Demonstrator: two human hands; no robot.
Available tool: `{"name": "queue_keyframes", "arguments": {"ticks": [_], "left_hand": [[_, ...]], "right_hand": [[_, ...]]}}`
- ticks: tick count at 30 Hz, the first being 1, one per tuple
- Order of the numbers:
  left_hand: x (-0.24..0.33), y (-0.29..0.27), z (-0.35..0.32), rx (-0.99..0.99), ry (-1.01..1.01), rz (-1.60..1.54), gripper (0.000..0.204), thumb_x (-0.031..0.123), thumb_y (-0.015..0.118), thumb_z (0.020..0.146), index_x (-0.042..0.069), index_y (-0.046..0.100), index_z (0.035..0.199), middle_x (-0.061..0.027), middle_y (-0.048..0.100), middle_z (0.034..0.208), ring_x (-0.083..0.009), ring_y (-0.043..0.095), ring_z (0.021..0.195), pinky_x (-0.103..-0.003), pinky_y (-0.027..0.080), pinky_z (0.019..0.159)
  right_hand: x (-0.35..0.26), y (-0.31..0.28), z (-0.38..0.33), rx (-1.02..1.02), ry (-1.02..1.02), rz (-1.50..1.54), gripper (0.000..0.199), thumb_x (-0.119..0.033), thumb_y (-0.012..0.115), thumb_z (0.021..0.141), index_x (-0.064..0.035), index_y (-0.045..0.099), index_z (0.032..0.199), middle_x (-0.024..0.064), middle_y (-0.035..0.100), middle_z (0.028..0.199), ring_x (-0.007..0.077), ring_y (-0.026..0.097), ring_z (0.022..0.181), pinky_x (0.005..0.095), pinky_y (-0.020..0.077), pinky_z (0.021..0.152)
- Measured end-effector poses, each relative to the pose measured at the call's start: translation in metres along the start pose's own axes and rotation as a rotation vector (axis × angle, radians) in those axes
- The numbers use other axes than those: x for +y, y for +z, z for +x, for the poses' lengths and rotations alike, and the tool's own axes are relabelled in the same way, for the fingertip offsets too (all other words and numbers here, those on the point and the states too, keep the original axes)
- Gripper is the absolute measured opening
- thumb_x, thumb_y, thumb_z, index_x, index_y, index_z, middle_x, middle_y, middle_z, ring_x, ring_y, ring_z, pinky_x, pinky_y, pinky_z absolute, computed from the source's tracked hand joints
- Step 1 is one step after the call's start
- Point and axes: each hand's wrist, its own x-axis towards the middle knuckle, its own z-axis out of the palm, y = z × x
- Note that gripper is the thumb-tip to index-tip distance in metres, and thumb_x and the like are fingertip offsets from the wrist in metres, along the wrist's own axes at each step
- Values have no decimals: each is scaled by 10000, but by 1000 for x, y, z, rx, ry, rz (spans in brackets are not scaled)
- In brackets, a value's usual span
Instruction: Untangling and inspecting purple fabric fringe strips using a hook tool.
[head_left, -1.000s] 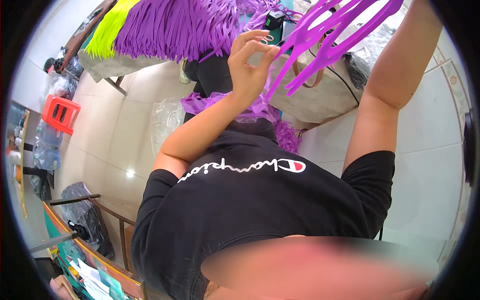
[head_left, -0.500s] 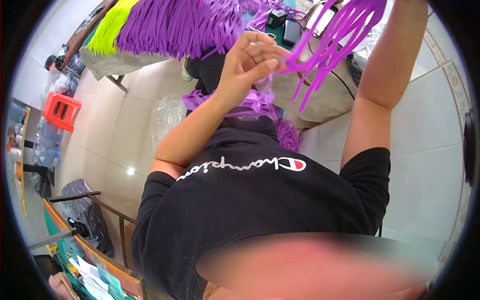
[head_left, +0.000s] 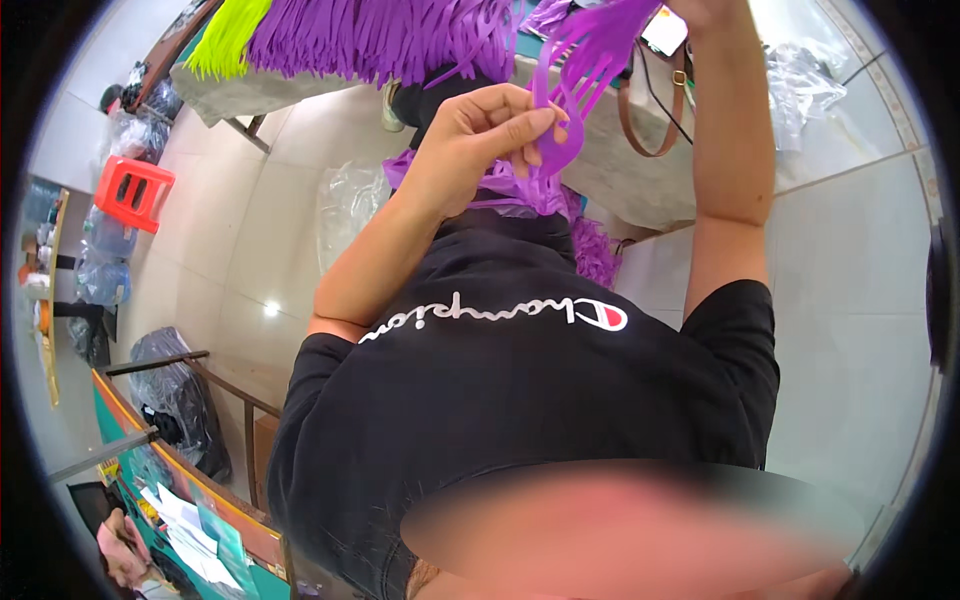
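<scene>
My left hand (head_left: 495,130) is closed, thumb against fingers, on the end of a purple strip (head_left: 572,150) that curls down past the fingertips. From there the strips run up into a purple fringe bundle (head_left: 610,30). My right hand (head_left: 705,12) grips that bundle at the top edge, its fingers partly cut off by the frame. Behind the left hand, a long row of purple fringe (head_left: 370,40) hangs over the table edge, with yellow-green fringe (head_left: 225,40) at its left end. More purple strips (head_left: 500,180) lie across my lap.
Grey cloth (head_left: 255,100) covers the table ahead. A brown strap (head_left: 680,110) hangs from it beside a dark cable. Clear plastic (head_left: 345,210) lies on the floor at left, near a red stool (head_left: 135,195). Shaggy purple strips (head_left: 597,255) hang beside my lap. Papers (head_left: 185,525) lie lower left.
My right hand has come left and closer to my left hand, bringing the purple bundle with it. The strips between the hands, spread out before, now hang bunched and curled.
</scene>
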Motion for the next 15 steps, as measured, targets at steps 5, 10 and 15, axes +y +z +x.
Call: {"name": "queue_keyframes", "arguments": {"ticks": [5,10,15], "left_hand": [[-6,-9,-5,160,84,-359,174,109,616,889,-14,635,1011,-89,653,976,-121,639,754,-251,548,669],[-14,-17,-17,200,70,-332,203,66,618,878,-18,632,1062,-96,652,1005,-117,640,783,-250,553,709],[-12,-6,-17,251,1,-310,309,51,585,894,-46,561,1187,-49,645,840,-89,629,741,-200,513,679]], "right_hand": [[109,-24,-64,296,-379,-879,244,-190,572,895,-56,506,703,11,524,688,100,478,633,238,367,570],[161,-59,-77,-30,-438,-1254,416,-409,550,925,-55,454,728,-40,436,671,39,409,635,212,335,542],[196,-92,-74,-33,-455,-939,322,-302,670,867,4,621,952,-64,456,625,20,385,585,195,324,496]]}}
